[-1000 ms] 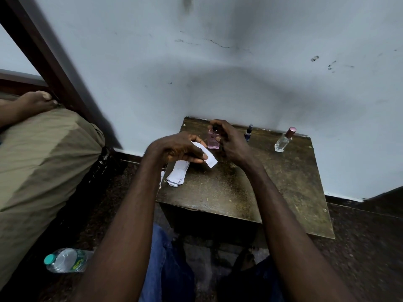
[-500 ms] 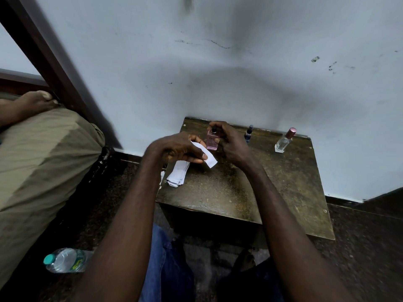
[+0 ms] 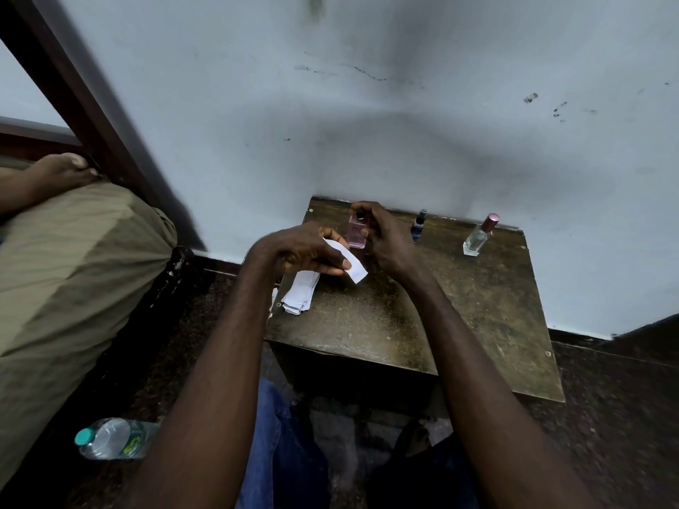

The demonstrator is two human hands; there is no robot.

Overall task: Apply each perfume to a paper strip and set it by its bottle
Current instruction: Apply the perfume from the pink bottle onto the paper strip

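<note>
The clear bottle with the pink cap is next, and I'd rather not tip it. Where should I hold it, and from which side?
Probably the flat-sided glass body of the clear bottle, below its pink cap, coming in from the front. It stands on its base near the wall, so the back is blocked, and the body is wider than the cap.

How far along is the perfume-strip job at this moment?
Done: nothing visibly; no strip lies by any bottle. In hand: the right hand grips the pink bottle beside a paper strip pinched in the left hand. Left: the dark blue bottle and the clear bottle stand untouched, and the strip stack waits on the table.
</note>
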